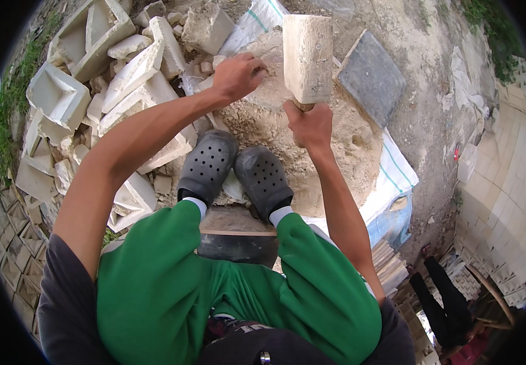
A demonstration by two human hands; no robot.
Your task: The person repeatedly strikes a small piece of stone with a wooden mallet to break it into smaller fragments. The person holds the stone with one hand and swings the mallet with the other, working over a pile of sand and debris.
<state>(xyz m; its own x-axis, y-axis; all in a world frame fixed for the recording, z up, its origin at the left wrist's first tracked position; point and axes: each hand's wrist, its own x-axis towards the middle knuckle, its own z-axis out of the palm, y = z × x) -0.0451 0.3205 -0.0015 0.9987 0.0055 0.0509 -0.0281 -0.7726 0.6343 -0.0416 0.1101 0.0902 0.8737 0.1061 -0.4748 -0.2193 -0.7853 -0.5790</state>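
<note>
My right hand (pixel 310 125) is wrapped round the short handle of a wooden mallet (pixel 307 58). Its big pale block head stands up beyond my fist, worn and dusty, with several nail-like dots on its face. To the left, my left hand (pixel 237 77) hovers over the near edge of the dusty heap, fingers loosely bent and a little apart, with nothing visible in them. Beneath both hands spreads a mound of crumbled, sand-coloured powder (pixel 336 164), partly lying on a white woven sack (pixel 397 164).
Broken white cast blocks (pixel 132 73) pile up at the left. A grey square slab (pixel 372 78) lies right of the mallet. My grey clogs (pixel 263 182) rest at the mound's near edge. Stacked pale blocks (pixel 500 176) stand far right; another person's dark-trousered legs (pixel 442 298) show lower right.
</note>
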